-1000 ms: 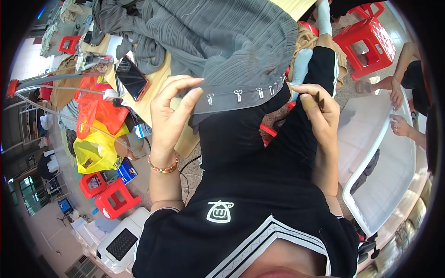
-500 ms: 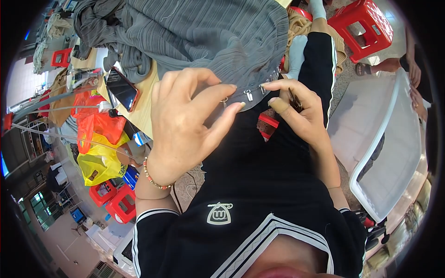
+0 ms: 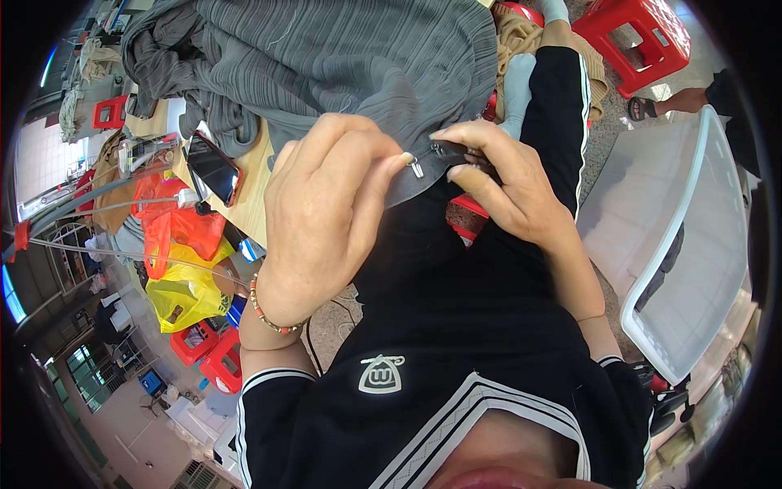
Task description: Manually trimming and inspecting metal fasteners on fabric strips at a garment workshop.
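Note:
A grey ribbed knit fabric [image 3: 383, 61] spreads over the table and hangs toward my lap. My left hand [image 3: 326, 204] pinches its near edge between thumb and forefinger. Right beside those fingertips, a small silver metal piece [image 3: 418, 168] hangs at the edge. My right hand [image 3: 509, 175] is closed on a small dark tool [image 3: 450, 152], partly hidden by the fingers; its kind I cannot make out. Its tip meets the fabric edge near another tiny metal piece, just right of my left fingertips.
On the pale wooden table [image 3: 251, 200] at the left lies a phone [image 3: 213, 167]. Red and yellow plastic bags [image 3: 191, 285] hang beside it. Red stools [image 3: 635, 41] stand far right and lower left. A white plastic bin [image 3: 692, 253] is at my right, with a person's leg beyond.
My left thumb and forefinger have closed together on the fabric edge. The dark tool has come from my right palm to the fingertips, against the edge. A person's hands at the right have left view.

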The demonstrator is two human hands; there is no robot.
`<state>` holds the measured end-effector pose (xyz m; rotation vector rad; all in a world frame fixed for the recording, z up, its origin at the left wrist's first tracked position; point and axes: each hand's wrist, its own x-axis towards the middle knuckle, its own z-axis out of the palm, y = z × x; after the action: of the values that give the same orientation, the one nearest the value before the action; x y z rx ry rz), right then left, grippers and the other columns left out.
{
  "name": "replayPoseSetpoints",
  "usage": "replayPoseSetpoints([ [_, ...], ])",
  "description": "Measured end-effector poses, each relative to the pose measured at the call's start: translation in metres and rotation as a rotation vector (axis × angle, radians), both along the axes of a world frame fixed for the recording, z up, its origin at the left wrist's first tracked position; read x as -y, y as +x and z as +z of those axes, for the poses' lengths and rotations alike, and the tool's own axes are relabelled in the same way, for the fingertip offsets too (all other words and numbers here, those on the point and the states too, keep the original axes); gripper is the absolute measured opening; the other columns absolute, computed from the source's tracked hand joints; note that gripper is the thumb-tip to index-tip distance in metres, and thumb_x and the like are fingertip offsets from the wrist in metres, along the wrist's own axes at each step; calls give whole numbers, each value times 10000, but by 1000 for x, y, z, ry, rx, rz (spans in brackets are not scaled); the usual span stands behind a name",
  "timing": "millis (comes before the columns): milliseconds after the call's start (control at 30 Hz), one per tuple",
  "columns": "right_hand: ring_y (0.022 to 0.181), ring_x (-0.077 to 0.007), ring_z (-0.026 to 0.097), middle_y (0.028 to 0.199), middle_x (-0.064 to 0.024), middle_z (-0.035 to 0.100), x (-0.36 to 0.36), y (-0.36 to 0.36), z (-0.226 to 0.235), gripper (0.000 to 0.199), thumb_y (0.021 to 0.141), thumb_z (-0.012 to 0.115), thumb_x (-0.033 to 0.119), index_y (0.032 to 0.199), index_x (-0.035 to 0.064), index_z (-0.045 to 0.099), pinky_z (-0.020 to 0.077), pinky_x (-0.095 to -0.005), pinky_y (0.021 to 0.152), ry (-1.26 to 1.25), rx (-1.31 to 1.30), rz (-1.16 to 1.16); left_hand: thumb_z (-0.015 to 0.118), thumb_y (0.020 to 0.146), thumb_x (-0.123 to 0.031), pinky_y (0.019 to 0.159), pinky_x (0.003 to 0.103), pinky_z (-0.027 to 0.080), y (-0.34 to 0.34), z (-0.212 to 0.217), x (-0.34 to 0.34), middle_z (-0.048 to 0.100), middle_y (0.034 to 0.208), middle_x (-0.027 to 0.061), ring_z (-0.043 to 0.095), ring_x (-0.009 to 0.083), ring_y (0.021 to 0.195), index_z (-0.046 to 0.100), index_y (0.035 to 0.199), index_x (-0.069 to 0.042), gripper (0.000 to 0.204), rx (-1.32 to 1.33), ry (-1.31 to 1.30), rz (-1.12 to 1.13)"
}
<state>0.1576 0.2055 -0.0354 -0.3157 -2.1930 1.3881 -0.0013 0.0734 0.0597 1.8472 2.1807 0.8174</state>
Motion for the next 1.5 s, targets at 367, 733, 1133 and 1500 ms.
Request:
replayPoseSetpoints([
  [367, 652, -161, 585, 802, -68, 593, 1, -12, -4, 349, 784, 734, 86, 1127, 55, 676, 453, -270, 571, 20, -193, 61, 639, 849, -18, 668, 305, 459, -4, -10, -3, 602, 867, 104, 590, 245, 757, 610, 903, -5, 63, 43, 87, -12],
  [733, 635, -156, 577, 752, -59, 584, -2, -16, -4, 301, 771, 744, 82, 1067, 53, 700, 443, -270, 549, 34, -209, 51, 648, 839, -36, 632, 344, 464, -1, -18, -10, 598, 843, 95, 599, 281, 737, 600, 888, -32, 69, 108, 135, 3],
  [1133, 707, -59, 461, 827, 12, 515, -10, -1, 26, 478, 805, 707, 22, 1265, 17, 581, 366, -203, 604, -227, -74, 30, 596, 864, 37, 591, 318, 456, -7, -20, 20, 617, 799, 135, 590, 266, 666, 604, 902, 16, 45, 194, 295, 153],
  [1500, 576, -32, 488, 724, 30, 540, -179, -50, 86, 888, 824, 713, 95, 1476, -77, 137, 341, -166, 492, -275, -283, -370, 556, 926, -16, 558, 230, 398, -17, -29, 65, 567, 758, 49, 497, 101, 606, 599, 934, 5, 48, 408, 350, 352],
])
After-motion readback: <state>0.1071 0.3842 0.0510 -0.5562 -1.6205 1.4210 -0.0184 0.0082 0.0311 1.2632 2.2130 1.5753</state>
